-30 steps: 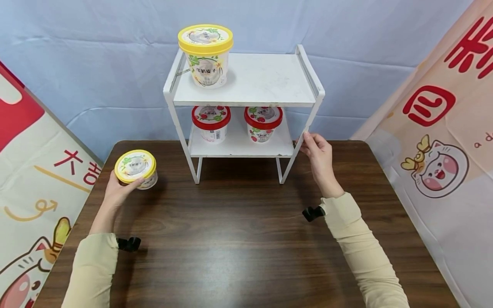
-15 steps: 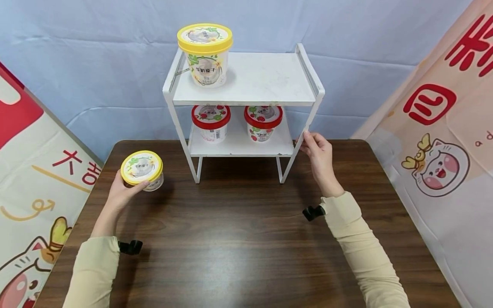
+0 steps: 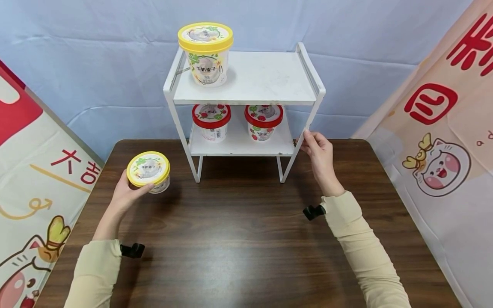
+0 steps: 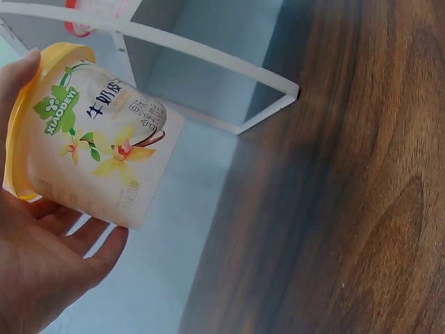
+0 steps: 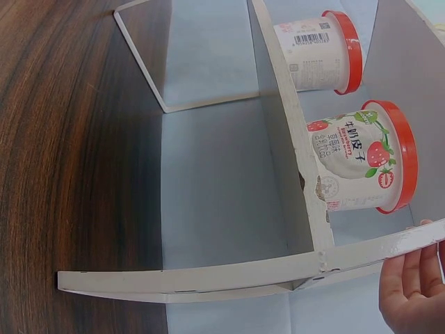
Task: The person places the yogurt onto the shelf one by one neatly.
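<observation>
My left hand (image 3: 125,194) grips a white tub with a yellow lid (image 3: 149,168), thumb at the front and fingers around the far side. In the left wrist view the tub (image 4: 104,136) shows a yellow flower print, and its shadow falls on the table below. My right hand (image 3: 320,158) pinches the right front post of a white two-tier shelf rack (image 3: 265,79). The right wrist view shows those fingers (image 5: 411,275) at the post. A matching yellow-lidded tub (image 3: 208,68) stands on the top tier at left. Two red-lidded strawberry tubs (image 3: 213,132) (image 3: 260,132) stand on the lower tier.
The rack stands at the back of a dark wooden table (image 3: 215,222). A pale blue cloth (image 3: 127,77) hangs behind it. Printed banners (image 3: 435,171) flank both sides. A small black camera mount (image 3: 132,250) sits by the left cuff, another by the right.
My left hand has carried the yellow-lidded tub a short way to the right and slightly nearer to me. The right hand stays on the rack's post, and the other tubs have not moved.
</observation>
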Available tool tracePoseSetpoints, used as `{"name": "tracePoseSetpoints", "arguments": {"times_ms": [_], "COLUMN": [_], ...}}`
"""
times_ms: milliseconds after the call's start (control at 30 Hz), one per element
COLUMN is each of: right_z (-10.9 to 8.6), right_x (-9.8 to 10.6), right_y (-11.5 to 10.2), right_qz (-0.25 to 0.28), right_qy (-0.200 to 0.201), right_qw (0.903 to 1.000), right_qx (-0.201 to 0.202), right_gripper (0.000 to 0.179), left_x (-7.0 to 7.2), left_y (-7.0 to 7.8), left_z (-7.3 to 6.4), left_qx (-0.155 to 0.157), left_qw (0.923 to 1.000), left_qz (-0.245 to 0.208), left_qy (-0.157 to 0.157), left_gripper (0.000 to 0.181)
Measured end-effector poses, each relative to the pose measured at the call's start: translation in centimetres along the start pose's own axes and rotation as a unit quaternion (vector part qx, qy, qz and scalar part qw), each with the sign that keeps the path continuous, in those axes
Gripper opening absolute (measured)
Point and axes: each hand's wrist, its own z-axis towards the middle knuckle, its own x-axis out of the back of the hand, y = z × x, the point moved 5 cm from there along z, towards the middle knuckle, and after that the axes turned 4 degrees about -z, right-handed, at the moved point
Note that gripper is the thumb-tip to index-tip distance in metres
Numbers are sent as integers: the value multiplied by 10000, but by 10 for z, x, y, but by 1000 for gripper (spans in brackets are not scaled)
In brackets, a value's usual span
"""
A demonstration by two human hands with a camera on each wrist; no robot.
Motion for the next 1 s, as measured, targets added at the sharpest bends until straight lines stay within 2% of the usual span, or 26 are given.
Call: {"name": "tracePoseSetpoints", "arguments": {"times_ms": [533,1000], "right_z": [0,-1], "right_x": [1,1], "right_y": [1,1], "right_qz": [-22,50], "right_qy": [6,-26], "right_qw": [10000,10000], "right_qx": [3,-6], "right_gripper": [17,17], "left_x": [-9,-19], "left_y": [15,30], "left_z": [-10,-14], "left_qx": [-345,-489], "left_qw": [9985,9979], "left_qz": [-371,-72], "left_qy": [-206,-429], "left_gripper": [76,76]}}
